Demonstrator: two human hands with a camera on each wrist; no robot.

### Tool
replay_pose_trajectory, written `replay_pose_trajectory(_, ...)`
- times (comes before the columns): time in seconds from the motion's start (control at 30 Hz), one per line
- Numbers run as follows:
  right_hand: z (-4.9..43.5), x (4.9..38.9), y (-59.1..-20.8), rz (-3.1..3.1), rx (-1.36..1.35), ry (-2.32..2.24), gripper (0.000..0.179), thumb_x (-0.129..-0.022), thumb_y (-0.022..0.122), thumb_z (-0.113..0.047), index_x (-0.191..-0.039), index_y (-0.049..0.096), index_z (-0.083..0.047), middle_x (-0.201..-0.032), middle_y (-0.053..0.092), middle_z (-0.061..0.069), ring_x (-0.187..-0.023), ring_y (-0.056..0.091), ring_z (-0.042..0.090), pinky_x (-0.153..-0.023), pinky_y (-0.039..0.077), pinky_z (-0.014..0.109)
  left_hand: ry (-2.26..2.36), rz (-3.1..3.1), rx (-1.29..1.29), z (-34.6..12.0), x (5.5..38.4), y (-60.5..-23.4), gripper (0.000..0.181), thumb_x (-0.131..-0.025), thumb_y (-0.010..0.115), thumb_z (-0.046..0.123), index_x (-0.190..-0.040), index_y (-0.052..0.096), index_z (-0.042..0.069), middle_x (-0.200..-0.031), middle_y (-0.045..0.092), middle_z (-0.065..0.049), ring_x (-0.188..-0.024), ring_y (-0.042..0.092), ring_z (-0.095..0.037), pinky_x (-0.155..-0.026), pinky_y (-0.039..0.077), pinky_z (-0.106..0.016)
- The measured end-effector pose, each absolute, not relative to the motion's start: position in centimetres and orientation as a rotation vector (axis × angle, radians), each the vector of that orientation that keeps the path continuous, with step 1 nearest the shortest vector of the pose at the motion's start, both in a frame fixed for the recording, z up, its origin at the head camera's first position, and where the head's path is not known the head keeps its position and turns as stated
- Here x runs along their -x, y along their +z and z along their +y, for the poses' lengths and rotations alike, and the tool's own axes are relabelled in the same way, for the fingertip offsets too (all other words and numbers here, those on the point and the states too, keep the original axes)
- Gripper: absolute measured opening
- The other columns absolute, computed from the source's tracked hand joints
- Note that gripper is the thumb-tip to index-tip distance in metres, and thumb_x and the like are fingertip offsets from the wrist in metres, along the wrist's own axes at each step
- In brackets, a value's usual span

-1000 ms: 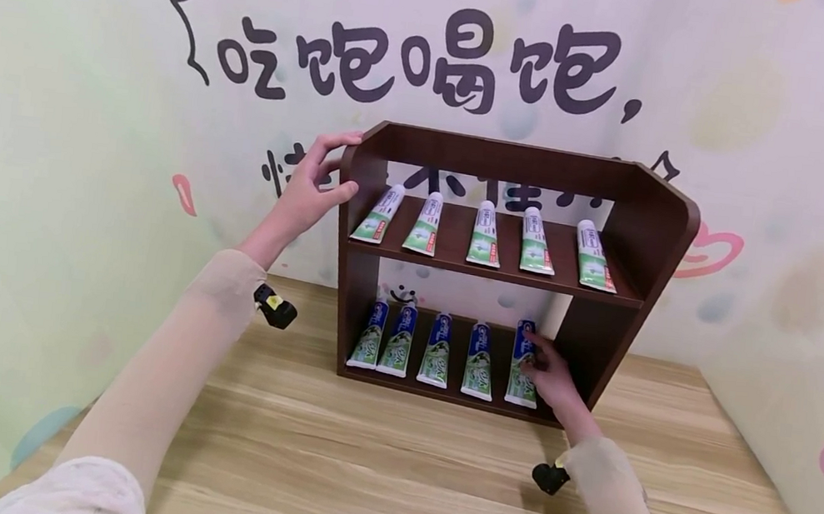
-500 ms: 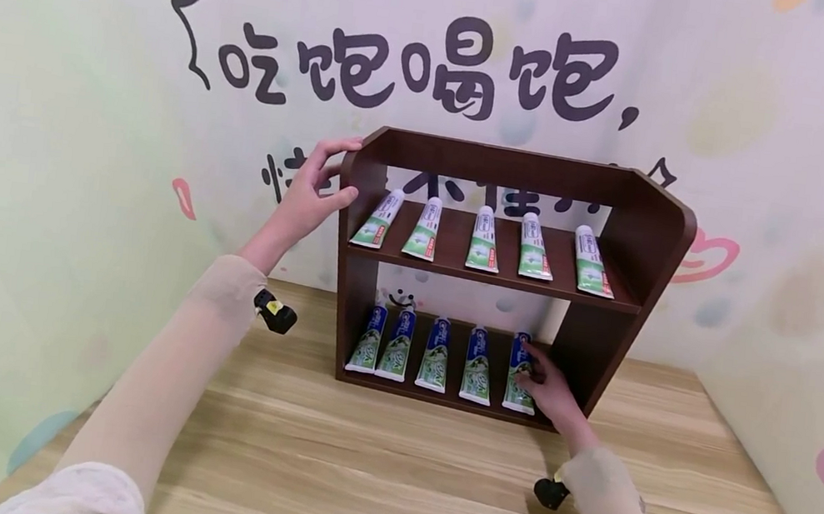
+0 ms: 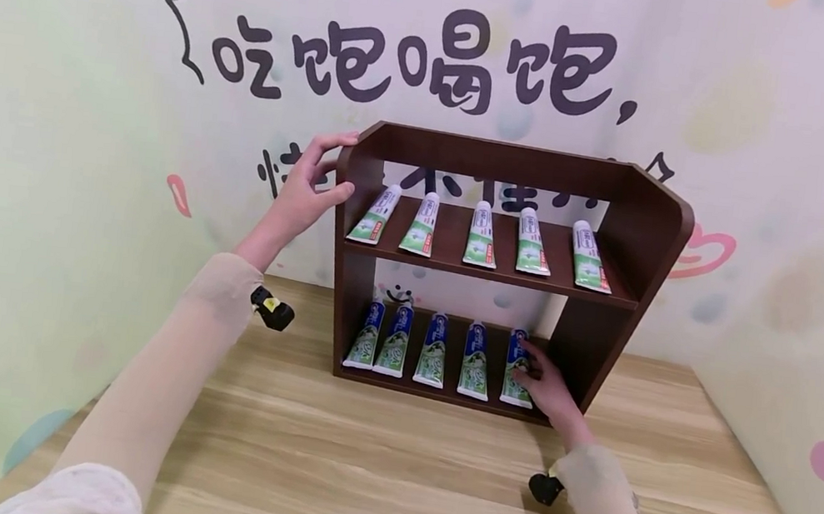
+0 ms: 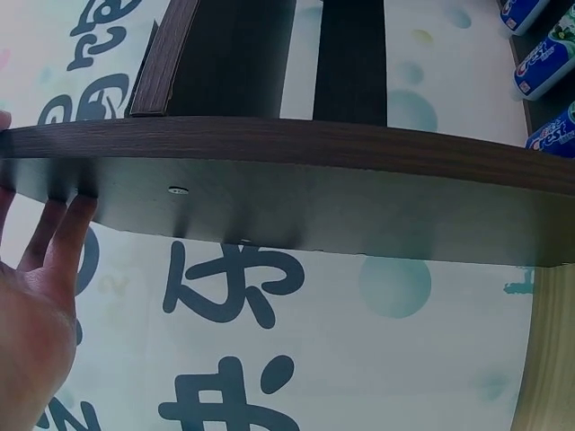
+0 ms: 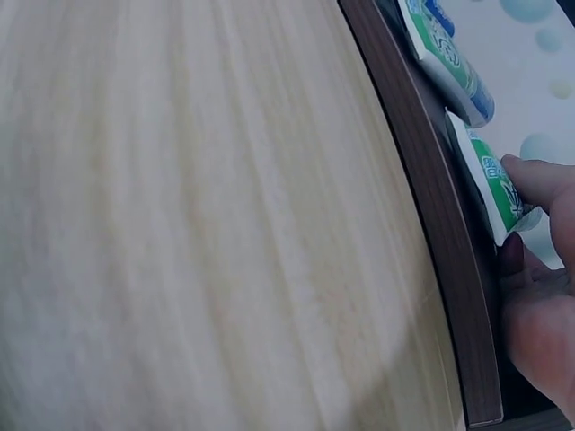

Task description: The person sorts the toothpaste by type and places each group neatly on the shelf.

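Observation:
A dark brown two-tier shelf (image 3: 493, 276) stands on the wooden table. My left hand (image 3: 305, 195) holds the shelf's left side panel near its top front corner. The left wrist view shows several left fingers (image 4: 70, 242) against the panel's outer face. On the lower tier, my right hand (image 3: 549, 389) grips the rightmost blue-and-green toothpaste tube (image 3: 518, 352), with thumb and fingers at its side. The right wrist view shows the tube's flat end (image 5: 485, 184) beside the thumb. Part of that tube is hidden by the hand.
Several white-and-green toothpaste tubes (image 3: 482, 235) lie in a row on the upper tier. Other blue-and-green tubes (image 3: 434, 351) line the lower tier, left of the gripped one. Wood-grain table (image 3: 330, 466) extends in front; a printed wall sheet (image 3: 243, 139) hangs behind.
The gripped tube's upper end has dropped slightly, and my right fingers with it. My left hand stays on the shelf's side. The whole view shifts a little.

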State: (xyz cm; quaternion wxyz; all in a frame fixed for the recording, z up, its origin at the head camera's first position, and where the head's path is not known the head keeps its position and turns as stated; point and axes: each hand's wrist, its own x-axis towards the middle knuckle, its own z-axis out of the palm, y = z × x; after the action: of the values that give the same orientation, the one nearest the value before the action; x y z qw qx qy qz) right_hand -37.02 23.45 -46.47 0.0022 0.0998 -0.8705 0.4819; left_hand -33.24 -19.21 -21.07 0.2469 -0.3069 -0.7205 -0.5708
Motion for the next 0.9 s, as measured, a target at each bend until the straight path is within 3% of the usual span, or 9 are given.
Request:
replay_pose_trajectory(0.3,23.47,37.51,-46.19,-2.736,-0.311,1.486,0.064,-0.098,0.058,-0.015,-0.155,0.030,-0.010,-0.138,0.049,0.029,-0.119,0.052,0.037,-0.085,0.047,0.030,-1.549,-1.968,0.835,-19.19,33.21,-20.77,0.054,-0.088,0.059,-0.001,-0.139,0.044,0.003,-0.156,0.039,-0.009,-0.131,0.049,-0.042,-0.085,0.054,-0.020)
replay_pose_trajectory(0.57,23.23,37.44,-46.30,-2.745,-0.264,1.455,0.063,-0.097,0.056,-0.016,-0.155,0.030,-0.011,-0.144,0.044,0.031,-0.125,0.049,0.041,-0.094,0.047,0.042,-1.553,-1.969,0.841,-19.27,33.24,-20.86,0.054,-0.088,0.060,0.000,-0.140,0.044,0.004,-0.156,0.039,-0.008,-0.131,0.048,-0.044,-0.084,0.054,-0.018)
replay_pose_trajectory(0.9,22.97,37.27,-46.20,-2.775,-0.203,1.529,0.070,-0.094,0.059,-0.015,-0.157,0.028,-0.016,-0.140,0.047,0.025,-0.114,0.051,0.031,-0.082,0.044,0.027,-1.562,-1.990,0.837,-19.37,33.21,-20.90,0.055,-0.088,0.059,-0.001,-0.140,0.043,0.005,-0.156,0.038,-0.008,-0.130,0.049,-0.042,-0.084,0.054,-0.018)
